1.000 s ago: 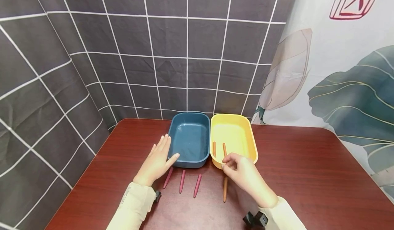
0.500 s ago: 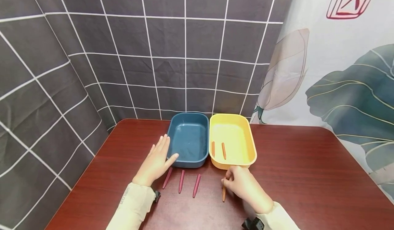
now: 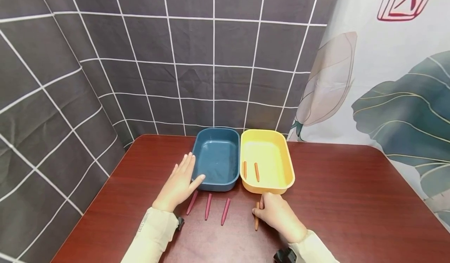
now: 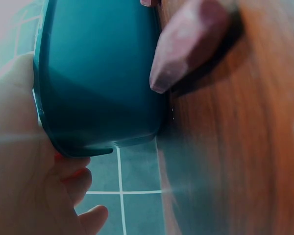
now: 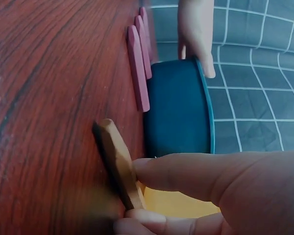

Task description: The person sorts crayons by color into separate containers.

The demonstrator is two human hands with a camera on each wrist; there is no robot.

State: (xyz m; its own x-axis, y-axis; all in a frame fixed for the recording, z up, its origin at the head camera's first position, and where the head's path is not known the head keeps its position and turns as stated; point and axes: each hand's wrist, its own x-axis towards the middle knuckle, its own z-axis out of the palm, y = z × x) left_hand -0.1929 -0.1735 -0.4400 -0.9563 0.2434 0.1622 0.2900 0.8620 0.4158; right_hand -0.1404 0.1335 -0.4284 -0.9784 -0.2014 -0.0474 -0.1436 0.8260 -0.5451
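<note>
My left hand (image 3: 177,186) rests with straight fingers on the left front rim of the blue bin (image 3: 217,187). My right hand (image 3: 279,215) pinches an orange-brown crayon (image 3: 256,223) between thumb and fingers, just in front of the yellow bin (image 3: 250,186). In the right wrist view that crayon (image 5: 116,154) lies on or very close to the table, its far end free. Inside the yellow bin lie two orange crayons, one along the left wall (image 3: 245,170) and one beside it (image 3: 257,172). Nothing shows inside the blue bin.
Three pink crayons lie on the reddish-brown table (image 3: 334,200) before the blue bin: a left one (image 3: 191,203), a middle one (image 3: 208,207) and a right one (image 3: 225,212). The bins stand side by side near a grey gridded cloth (image 3: 190,79).
My right hand has moved back from over the yellow bin's front rim to the crayon on the table and now pinches it. My left hand stays on the blue bin.
</note>
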